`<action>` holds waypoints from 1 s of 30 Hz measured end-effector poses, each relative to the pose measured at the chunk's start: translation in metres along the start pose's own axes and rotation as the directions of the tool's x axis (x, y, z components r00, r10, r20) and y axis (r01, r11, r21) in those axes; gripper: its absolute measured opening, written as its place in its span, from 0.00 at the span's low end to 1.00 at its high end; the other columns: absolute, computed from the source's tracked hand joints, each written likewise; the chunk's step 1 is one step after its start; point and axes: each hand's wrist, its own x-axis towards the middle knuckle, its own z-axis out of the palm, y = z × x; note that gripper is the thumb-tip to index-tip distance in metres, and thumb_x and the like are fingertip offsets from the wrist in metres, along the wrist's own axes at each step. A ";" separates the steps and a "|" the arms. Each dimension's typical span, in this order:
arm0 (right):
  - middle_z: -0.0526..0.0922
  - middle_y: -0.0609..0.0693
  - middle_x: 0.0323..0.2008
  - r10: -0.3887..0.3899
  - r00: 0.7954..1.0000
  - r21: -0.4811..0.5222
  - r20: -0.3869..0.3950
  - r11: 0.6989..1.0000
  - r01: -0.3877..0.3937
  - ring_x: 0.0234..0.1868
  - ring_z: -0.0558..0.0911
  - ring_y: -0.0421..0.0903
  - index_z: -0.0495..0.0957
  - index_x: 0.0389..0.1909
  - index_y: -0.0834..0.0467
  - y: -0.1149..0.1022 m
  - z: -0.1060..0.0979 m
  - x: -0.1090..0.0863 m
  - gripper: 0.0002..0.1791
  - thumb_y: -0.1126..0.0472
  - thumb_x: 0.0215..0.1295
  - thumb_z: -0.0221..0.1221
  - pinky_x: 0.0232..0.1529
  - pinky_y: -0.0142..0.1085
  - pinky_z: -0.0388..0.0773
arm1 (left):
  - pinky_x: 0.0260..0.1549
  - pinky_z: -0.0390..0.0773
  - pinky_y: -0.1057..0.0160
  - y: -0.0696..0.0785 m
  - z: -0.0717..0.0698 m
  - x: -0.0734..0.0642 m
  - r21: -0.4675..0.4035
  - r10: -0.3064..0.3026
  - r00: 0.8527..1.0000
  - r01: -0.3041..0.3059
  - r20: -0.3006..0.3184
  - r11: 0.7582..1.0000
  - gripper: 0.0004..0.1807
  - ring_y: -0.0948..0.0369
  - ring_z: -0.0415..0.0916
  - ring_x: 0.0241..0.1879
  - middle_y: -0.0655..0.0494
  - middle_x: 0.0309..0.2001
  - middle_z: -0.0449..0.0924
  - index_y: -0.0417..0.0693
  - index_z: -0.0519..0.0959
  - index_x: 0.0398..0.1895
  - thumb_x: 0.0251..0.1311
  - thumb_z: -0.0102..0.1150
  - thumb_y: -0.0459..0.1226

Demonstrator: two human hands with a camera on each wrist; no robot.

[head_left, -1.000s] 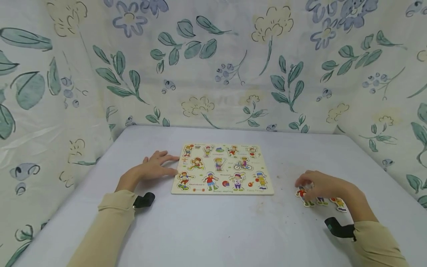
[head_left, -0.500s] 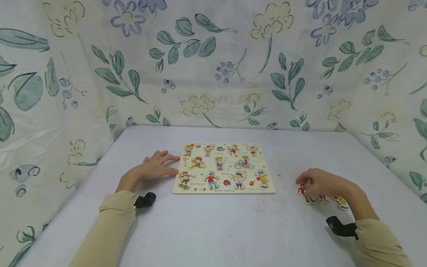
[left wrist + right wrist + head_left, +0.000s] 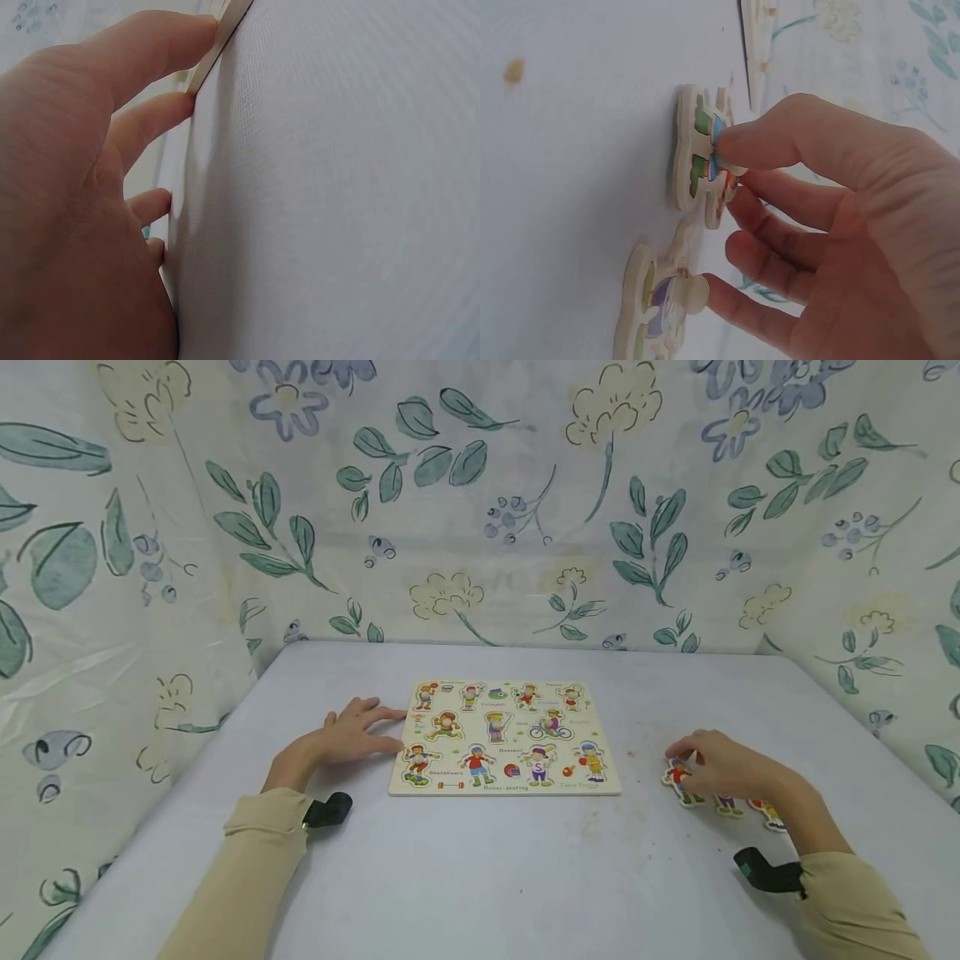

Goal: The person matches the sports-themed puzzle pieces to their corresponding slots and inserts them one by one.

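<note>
The left hand (image 3: 341,739) lies with spread fingers at the left edge of a wooden peg puzzle board (image 3: 555,789) printed with sporty child figures. In the left wrist view, thumb and index fingertips touch the side of that board (image 3: 213,49). Off to the right, the right hand (image 3: 731,768) pinches the knob of a puzzle piece (image 3: 701,120), a figure in a red top with green shoes, between thumb and index finger. This piece stands close over the table. Under the hand is a second piece (image 3: 658,300) with purple clothing, its knob right by the little finger.
A third piece (image 3: 768,816), partly yellow, lies under the right wrist. The white table (image 3: 480,877) carries a few brownish stains between board and pieces. A floral curtain (image 3: 480,527) hangs behind and at both sides.
The right hand has shifted slightly away from the body, and the red-topped piece has moved with it, tilting and parting from the purple one. The left hand stays at the board.
</note>
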 end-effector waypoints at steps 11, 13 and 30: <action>0.77 0.56 0.47 -0.004 0.998 0.040 -0.066 0.999 0.007 0.46 0.76 0.52 0.75 0.58 0.66 -0.004 0.003 0.002 0.27 0.62 0.57 0.64 0.40 0.40 0.80 | 0.68 0.28 0.29 0.002 -0.001 -0.002 -0.011 -0.007 1.000 0.007 0.003 1.000 0.41 0.36 0.29 0.76 0.34 0.77 0.40 0.50 0.62 0.74 0.61 0.55 0.59; 0.77 0.55 0.45 0.000 0.998 0.052 -0.066 0.999 0.003 0.43 0.76 0.50 0.75 0.58 0.66 -0.004 0.004 0.003 0.27 0.63 0.57 0.64 0.36 0.37 0.79 | 0.68 0.28 0.29 0.002 -0.001 -0.002 -0.011 -0.009 1.000 0.009 0.002 1.000 0.41 0.36 0.29 0.76 0.34 0.77 0.40 0.50 0.62 0.74 0.62 0.55 0.58; 0.77 0.57 0.48 -0.052 0.979 0.060 -0.198 0.996 0.065 0.42 0.75 0.50 0.73 0.61 0.64 -0.009 0.008 0.010 0.25 0.66 0.60 0.59 0.31 0.35 0.76 | 0.68 0.27 0.30 0.001 0.002 0.000 -0.004 -0.021 1.000 0.021 -0.002 1.000 0.40 0.36 0.29 0.76 0.35 0.77 0.40 0.51 0.62 0.74 0.63 0.55 0.58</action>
